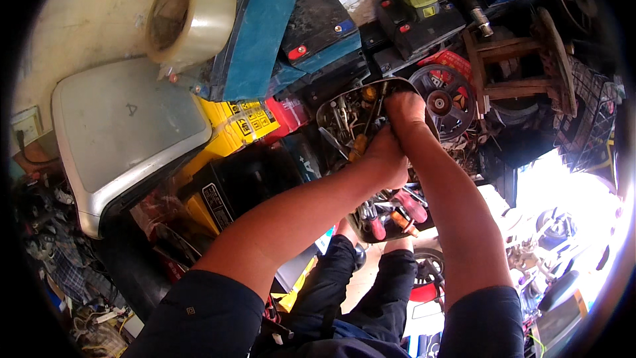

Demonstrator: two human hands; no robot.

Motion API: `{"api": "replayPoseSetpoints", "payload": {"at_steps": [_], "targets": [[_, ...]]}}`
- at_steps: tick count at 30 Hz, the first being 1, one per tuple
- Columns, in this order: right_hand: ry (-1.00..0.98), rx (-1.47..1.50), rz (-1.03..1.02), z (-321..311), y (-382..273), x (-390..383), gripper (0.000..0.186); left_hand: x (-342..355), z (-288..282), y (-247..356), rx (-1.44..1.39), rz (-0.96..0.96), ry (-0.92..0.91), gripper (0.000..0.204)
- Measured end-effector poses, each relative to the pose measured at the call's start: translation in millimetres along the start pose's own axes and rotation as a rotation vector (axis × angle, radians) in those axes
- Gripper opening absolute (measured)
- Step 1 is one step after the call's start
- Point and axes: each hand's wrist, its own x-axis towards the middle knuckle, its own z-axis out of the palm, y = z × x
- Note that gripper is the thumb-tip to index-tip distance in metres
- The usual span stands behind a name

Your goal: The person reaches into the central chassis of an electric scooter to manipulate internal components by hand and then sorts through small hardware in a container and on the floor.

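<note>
Metal tools (339,142) lie close to the right hand (405,109) and the left hand (389,151), which meet over the tool bin (397,81), the right one farther away. Their fingers are hidden, so I cannot tell if they are wide, narrow or holding something. The sorting through looks partway along: both hands are in the bin and it is full of tools. I cannot tell if any tool has been picked out. At the near end lie a red tool handle (412,205) and an orange tool handle (405,223). A black wheel (442,103) sits just right of the bin. Far left, a yellow box (242,122) is near a big roll of clear tape (215,16).
</note>
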Motion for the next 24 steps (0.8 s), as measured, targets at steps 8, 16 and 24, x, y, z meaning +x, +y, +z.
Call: {"api": "replayPoseSetpoints", "payload": {"at_steps": [8, 16, 24], "targets": [[0.161, 0.052, 0.008, 17.4, 5.6, -1.8, 0.015, 4.1, -2.3, 2.6, 0.047, 0.012, -0.071, 0.059], [0.305, 0.512, 0.021, 23.2, 16.7, -69.2, 0.019, 2.0, 0.0, 9.5, 0.232, -0.126, -0.238, 0.062], [0.486, 0.631, 0.113, 16.5, 12.6, -115.7, 0.028, 4.3, -26.2, 11.6, 0.293, -0.001, -0.39, 0.06]]}}
